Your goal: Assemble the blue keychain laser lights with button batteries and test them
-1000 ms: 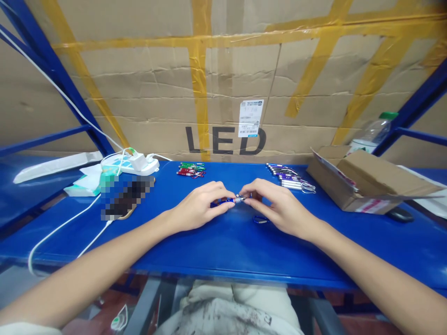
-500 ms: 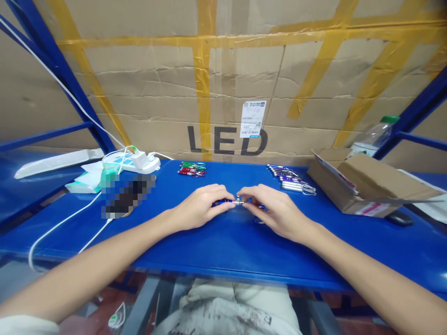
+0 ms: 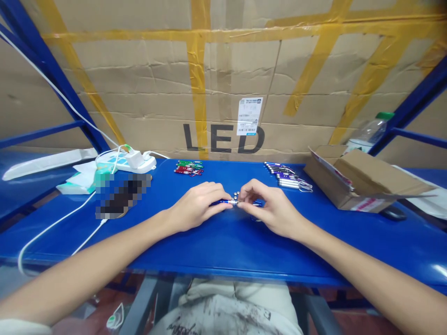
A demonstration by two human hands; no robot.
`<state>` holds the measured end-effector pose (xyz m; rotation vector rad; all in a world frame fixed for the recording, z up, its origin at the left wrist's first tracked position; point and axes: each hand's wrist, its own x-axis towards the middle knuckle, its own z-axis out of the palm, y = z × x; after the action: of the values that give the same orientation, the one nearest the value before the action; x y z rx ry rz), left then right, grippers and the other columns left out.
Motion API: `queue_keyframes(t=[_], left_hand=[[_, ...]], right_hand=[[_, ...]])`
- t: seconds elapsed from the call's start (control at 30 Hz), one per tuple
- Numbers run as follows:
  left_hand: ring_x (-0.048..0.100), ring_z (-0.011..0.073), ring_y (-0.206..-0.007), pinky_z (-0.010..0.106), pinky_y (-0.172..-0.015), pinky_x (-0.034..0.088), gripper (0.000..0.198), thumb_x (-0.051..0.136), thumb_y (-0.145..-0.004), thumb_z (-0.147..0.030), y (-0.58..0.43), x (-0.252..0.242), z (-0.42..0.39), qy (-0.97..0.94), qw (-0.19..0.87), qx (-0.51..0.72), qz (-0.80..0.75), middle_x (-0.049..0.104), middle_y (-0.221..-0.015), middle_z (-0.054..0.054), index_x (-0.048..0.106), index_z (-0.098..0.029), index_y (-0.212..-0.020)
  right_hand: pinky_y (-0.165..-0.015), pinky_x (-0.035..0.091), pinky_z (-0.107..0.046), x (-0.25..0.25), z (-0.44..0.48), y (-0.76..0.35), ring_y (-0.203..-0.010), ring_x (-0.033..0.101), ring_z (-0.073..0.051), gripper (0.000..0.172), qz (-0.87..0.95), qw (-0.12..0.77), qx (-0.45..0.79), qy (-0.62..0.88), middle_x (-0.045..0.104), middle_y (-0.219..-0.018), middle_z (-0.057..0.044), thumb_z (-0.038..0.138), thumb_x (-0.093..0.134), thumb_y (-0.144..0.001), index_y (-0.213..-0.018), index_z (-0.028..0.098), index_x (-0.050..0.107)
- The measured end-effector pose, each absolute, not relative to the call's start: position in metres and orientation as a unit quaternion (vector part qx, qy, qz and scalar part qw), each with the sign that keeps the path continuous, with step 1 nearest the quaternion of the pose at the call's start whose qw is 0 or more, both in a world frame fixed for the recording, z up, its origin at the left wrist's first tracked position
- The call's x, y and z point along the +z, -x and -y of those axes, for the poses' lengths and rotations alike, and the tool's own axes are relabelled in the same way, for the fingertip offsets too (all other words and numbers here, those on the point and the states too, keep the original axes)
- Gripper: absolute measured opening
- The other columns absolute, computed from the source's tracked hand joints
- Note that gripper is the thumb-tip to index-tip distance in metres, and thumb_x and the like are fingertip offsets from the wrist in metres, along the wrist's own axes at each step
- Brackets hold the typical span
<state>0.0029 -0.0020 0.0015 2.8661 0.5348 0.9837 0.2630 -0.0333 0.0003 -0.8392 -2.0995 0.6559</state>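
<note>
My left hand (image 3: 197, 207) and my right hand (image 3: 267, 207) meet over the middle of the blue table (image 3: 223, 242). Between their fingertips lies a small blue keychain flashlight (image 3: 225, 203) with a silver end. The left fingers curl round its blue body. The right thumb and fingers pinch at the silver end. A few tiny silver beads (image 3: 236, 192) show just above the flashlight's tip. A dark part under my right hand is mostly hidden.
A row of red and green flashlights (image 3: 188, 168) lies at the back centre, a row of purple and silver ones (image 3: 288, 176) to the right. An open cardboard box (image 3: 363, 182) stands far right, a power strip (image 3: 125, 162) and cable far left. A large cardboard wall closes the back.
The hands stay together on the flashlight with small finger movements. My right fingers have lifted a little at the silver end, and tiny silver beads now show above the tip.
</note>
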Motion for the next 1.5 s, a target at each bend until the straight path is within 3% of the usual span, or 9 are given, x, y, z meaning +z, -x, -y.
queue_keyframes(t=[0.13,0.3,0.53,0.63,0.87,0.97,1.07,1.3,1.5], left_hand=[[0.070,0.0204,-0.091,0.034,-0.081,0.049,0.018,0.062,-0.109,-0.031,0.000,0.004,0.001,-0.933,-0.066,0.324,-0.144,0.076,-0.099,0.009,0.072,-0.016,-0.113],[0.068,0.0194,-0.089,0.033,-0.081,0.049,0.015,0.065,-0.108,-0.028,-0.001,0.005,0.002,-0.920,-0.082,0.356,-0.140,0.077,-0.100,0.008,0.071,-0.016,-0.113],[0.068,0.0186,-0.089,0.033,-0.084,0.050,0.015,0.068,-0.106,-0.031,-0.006,0.000,0.005,-0.901,0.048,0.380,-0.205,0.076,-0.096,0.006,0.074,-0.018,-0.110],[0.069,0.0189,-0.089,0.033,-0.084,0.051,0.016,0.069,-0.106,-0.033,-0.008,0.000,0.006,-0.896,0.068,0.387,-0.206,0.076,-0.096,0.006,0.074,-0.018,-0.109],[0.067,0.0199,-0.088,0.034,-0.081,0.050,0.016,0.062,-0.109,-0.028,-0.005,0.001,0.005,-0.920,-0.064,0.354,-0.152,0.075,-0.096,0.008,0.072,-0.016,-0.113],[0.068,0.0202,-0.088,0.034,-0.081,0.049,0.014,0.062,-0.109,-0.026,-0.004,0.003,0.006,-0.920,-0.122,0.350,-0.128,0.075,-0.096,0.008,0.071,-0.017,-0.112],[0.069,0.0197,-0.089,0.035,-0.084,0.047,0.011,0.064,-0.108,-0.025,-0.007,0.004,0.010,-0.914,-0.082,0.374,-0.135,0.076,-0.097,0.007,0.070,-0.017,-0.114],[0.069,0.0182,-0.088,0.036,-0.088,0.043,0.017,0.067,-0.107,-0.035,-0.012,0.004,0.011,-0.897,0.026,0.378,-0.228,0.076,-0.094,0.004,0.073,-0.018,-0.105],[0.068,0.0188,-0.088,0.035,-0.088,0.043,0.024,0.064,-0.108,-0.041,-0.010,0.001,0.006,-0.887,0.061,0.364,-0.276,0.076,-0.092,0.003,0.076,-0.020,-0.103]], right_hand=[[-0.079,0.055,-0.030,0.000,0.029,-0.259,-0.083,0.067,-0.016,0.015,0.770,0.385,0.383,0.336,0.072,-0.094,-0.001,0.034,0.077,-0.097,-0.101,0.022,0.068],[-0.072,0.056,-0.031,-0.001,0.025,-0.254,-0.073,0.068,-0.017,0.034,0.670,0.390,0.534,0.339,0.073,-0.080,-0.001,0.044,0.089,-0.084,-0.097,0.019,0.070],[-0.073,0.052,-0.031,-0.003,0.029,-0.256,-0.077,0.066,-0.017,0.018,0.747,0.419,0.371,0.358,0.072,-0.083,-0.001,0.038,0.073,-0.100,-0.093,0.021,0.071],[-0.071,0.052,-0.030,-0.002,0.033,-0.255,-0.074,0.064,-0.017,0.022,0.763,0.404,0.346,0.367,0.071,-0.082,-0.001,0.039,0.065,-0.104,-0.091,0.021,0.068],[-0.057,0.042,-0.026,0.001,0.032,-0.250,-0.060,0.053,-0.011,0.049,0.690,0.349,0.523,0.358,0.061,-0.070,0.002,0.064,0.071,-0.097,-0.082,0.018,0.062],[-0.053,0.034,-0.025,0.003,0.030,-0.251,-0.055,0.044,-0.010,0.051,0.624,0.320,0.625,0.342,0.054,-0.061,0.005,0.064,0.081,-0.089,-0.080,0.017,0.064],[-0.053,0.031,-0.025,0.005,0.030,-0.253,-0.053,0.041,-0.009,0.051,0.587,0.314,0.672,0.325,0.053,-0.057,0.006,0.061,0.086,-0.085,-0.079,0.017,0.063],[-0.057,0.044,-0.026,0.003,0.032,-0.250,-0.060,0.055,-0.012,0.049,0.655,0.411,0.515,0.371,0.064,-0.070,0.003,0.065,0.082,-0.088,-0.089,0.020,0.063],[-0.065,0.049,-0.028,0.004,0.036,-0.251,-0.071,0.060,-0.015,0.038,0.719,0.410,0.414,0.379,0.068,-0.079,-0.001,0.058,0.068,-0.101,-0.092,0.021,0.065]])
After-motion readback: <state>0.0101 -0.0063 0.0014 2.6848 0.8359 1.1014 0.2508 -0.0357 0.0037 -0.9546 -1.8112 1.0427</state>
